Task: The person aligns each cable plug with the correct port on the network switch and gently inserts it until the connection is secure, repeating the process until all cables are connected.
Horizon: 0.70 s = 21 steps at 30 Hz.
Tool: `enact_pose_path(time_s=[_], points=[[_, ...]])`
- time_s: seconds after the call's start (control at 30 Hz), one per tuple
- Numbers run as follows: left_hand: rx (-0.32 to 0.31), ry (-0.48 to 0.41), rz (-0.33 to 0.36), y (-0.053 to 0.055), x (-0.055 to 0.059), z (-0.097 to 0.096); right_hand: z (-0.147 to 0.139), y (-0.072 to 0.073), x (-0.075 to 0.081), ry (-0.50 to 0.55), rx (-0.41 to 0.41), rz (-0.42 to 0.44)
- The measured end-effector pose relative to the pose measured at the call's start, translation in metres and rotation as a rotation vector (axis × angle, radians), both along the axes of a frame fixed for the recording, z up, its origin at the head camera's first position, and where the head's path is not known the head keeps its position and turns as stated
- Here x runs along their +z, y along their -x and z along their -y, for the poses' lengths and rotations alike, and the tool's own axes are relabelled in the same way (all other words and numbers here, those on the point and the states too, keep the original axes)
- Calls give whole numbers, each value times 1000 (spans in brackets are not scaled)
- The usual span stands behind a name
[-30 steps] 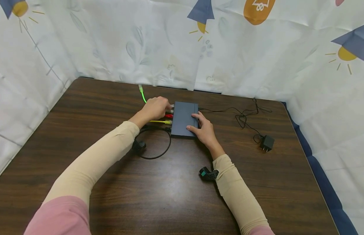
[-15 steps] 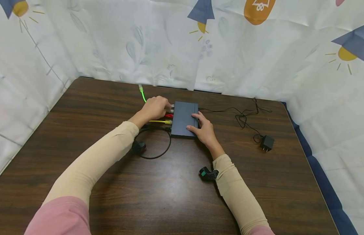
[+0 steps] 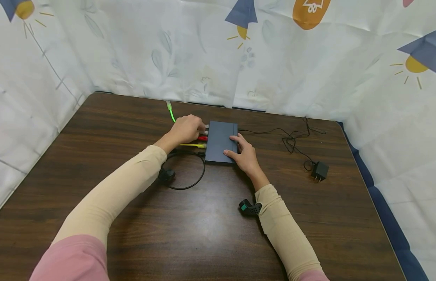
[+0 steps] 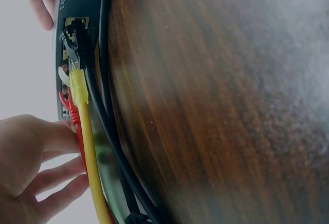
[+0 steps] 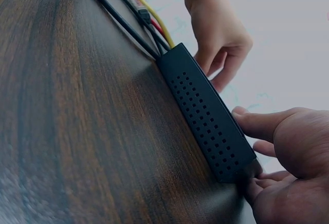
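- Head view: I have the switch (image 3: 221, 142) lying flat just above the centre of the frame, on the table (image 3: 204, 242).
- Done, as I judge it: the black cable (image 4: 82, 47), yellow cable (image 4: 90, 136) and red cable (image 4: 72, 108) look plugged in along its left edge. How firmly they are seated I can't confirm.
- Also done, apparently: the cord (image 3: 260, 133) meets the switch's right edge.
- Underway: the left hand (image 3: 186, 128) has its fingers bent at the upper part of the left edge, beside pale plugs (image 3: 206, 127). Its fingertips are partly hidden, so I cannot tell whether it pinches a plug or presses one.
- The right hand (image 3: 246, 156) grips the right edge of the switch, thumb on top; I read that as bracing.
- Loose: the green cable (image 3: 171, 113) has a free end toward the upper left; the rest disappears behind the left hand.
- Unplugged: the adapter (image 3: 320, 171) lies at the right of the frame, prongs bare.
- I'd call the cabling well along, with the plug by the left hand unsettled.
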<state>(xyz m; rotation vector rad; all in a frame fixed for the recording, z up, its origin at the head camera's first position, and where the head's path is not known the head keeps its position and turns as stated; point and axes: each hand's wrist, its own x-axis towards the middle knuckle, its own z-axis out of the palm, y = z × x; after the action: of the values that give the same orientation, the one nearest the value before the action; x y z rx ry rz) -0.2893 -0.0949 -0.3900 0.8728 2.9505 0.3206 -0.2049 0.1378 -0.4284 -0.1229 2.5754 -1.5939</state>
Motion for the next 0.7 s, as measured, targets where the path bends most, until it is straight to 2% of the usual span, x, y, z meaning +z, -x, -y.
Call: enact_pose_path(time_s=[0.7], points=[[19,-18,-60,-2,-2,-8,0,0,0,-5,1,-3]])
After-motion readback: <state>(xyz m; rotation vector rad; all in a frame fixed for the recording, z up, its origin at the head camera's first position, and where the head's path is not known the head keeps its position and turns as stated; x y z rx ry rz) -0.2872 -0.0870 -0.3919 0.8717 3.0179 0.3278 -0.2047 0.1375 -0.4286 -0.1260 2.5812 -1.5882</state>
